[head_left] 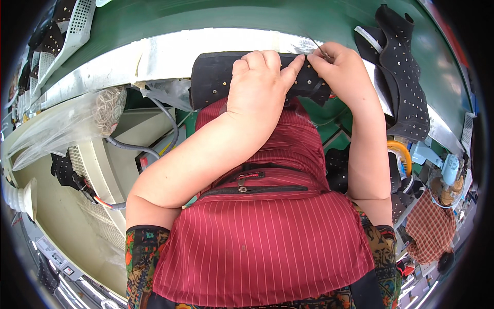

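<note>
A rolled or folded piece of black material with small metal studs [210, 77] lies over my lap at the edge of the work surface. My left hand [260, 85] presses on it with curled fingers, thumb and index side toward the right. At its right end, my right hand [346, 72] is closed in a pinch on a thin dark pointed tool [316, 45]; its exact kind does not show. The right fingertips are close to the edge of the material, near my left fingertip. A red striped apron [262, 247] covers my lap.
More black studded pieces [404, 67] lie on the green surface [216, 15] at right. A white perforated basket [77, 26] holds studded pieces at far left. Nearby are a plastic bag of coiled rings [109, 110], a beige bin [62, 216] and a grey cable [131, 147].
</note>
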`<action>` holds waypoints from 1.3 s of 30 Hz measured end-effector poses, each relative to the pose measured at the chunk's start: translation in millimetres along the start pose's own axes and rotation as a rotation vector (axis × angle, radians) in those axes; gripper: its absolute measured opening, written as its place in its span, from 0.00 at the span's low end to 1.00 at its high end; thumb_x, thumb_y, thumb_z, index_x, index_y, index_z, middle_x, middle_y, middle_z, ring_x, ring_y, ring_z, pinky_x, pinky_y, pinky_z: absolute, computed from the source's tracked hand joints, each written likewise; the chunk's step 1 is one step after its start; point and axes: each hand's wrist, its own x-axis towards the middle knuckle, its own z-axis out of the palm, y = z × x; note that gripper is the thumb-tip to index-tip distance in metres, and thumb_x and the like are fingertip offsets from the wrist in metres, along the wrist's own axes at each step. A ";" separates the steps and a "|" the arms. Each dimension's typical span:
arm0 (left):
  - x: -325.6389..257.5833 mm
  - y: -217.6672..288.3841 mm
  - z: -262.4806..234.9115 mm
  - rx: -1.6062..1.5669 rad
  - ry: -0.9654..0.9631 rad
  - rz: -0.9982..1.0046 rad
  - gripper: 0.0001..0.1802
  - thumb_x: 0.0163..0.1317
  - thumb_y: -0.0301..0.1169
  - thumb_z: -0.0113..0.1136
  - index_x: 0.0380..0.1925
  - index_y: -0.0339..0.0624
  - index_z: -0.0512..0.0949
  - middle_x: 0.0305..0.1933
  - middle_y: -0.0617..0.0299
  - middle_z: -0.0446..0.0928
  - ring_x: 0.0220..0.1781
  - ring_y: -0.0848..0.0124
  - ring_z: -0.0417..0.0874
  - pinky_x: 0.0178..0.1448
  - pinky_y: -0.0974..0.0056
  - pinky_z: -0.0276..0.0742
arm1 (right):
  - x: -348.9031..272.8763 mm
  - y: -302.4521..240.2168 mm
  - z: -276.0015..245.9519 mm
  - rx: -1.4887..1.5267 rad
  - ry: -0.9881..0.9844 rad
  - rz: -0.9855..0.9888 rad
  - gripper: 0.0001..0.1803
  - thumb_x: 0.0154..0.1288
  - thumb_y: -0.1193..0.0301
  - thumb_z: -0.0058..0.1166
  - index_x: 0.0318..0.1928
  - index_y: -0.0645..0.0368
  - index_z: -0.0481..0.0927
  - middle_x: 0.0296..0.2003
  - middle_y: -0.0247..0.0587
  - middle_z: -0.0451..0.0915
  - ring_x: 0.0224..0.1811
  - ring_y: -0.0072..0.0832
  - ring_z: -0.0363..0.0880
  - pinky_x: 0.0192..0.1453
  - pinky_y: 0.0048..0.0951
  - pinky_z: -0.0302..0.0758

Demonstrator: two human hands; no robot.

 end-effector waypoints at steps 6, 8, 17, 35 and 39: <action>-0.9 4.1 -0.4 0.080 -0.032 -0.009 0.36 0.53 0.34 0.59 0.65 0.72 0.65 0.39 0.57 0.70 0.35 0.67 0.72 0.36 0.66 0.71 | -24.2 11.3 1.2 0.386 0.060 0.024 0.12 0.62 0.68 0.54 0.39 0.66 0.78 0.26 0.35 0.79 0.29 0.18 0.74 0.34 0.22 0.71; -1.2 5.2 0.0 0.080 -0.030 -0.015 0.36 0.53 0.33 0.58 0.65 0.72 0.65 0.40 0.57 0.71 0.35 0.67 0.73 0.37 0.65 0.72 | -25.6 13.3 5.0 0.362 0.111 0.007 0.12 0.61 0.69 0.54 0.38 0.66 0.78 0.26 0.36 0.79 0.29 0.18 0.74 0.34 0.22 0.71; 2.8 4.8 0.1 -0.025 0.143 0.069 0.29 0.52 0.32 0.56 0.59 0.49 0.72 0.47 0.58 0.69 0.48 0.67 0.69 0.57 0.63 0.64 | -17.4 5.9 -0.8 0.233 0.076 0.055 0.12 0.62 0.67 0.55 0.37 0.66 0.79 0.23 0.34 0.78 0.26 0.17 0.72 0.32 0.21 0.69; -1.7 19.4 18.0 -0.066 0.136 0.123 0.30 0.56 0.36 0.52 0.59 0.32 0.70 0.54 0.54 0.66 0.58 0.61 0.65 0.61 0.59 0.66 | -19.5 21.3 -10.5 0.296 0.165 0.089 0.11 0.60 0.67 0.60 0.32 0.65 0.80 0.19 0.28 0.76 0.21 0.13 0.71 0.25 0.19 0.69; -2.0 19.0 18.8 -0.049 0.128 0.134 0.30 0.56 0.36 0.51 0.59 0.32 0.70 0.54 0.54 0.67 0.58 0.61 0.65 0.61 0.59 0.66 | -13.6 28.5 -2.9 0.319 0.240 0.126 0.12 0.59 0.67 0.60 0.31 0.65 0.80 0.18 0.30 0.75 0.20 0.14 0.71 0.23 0.21 0.69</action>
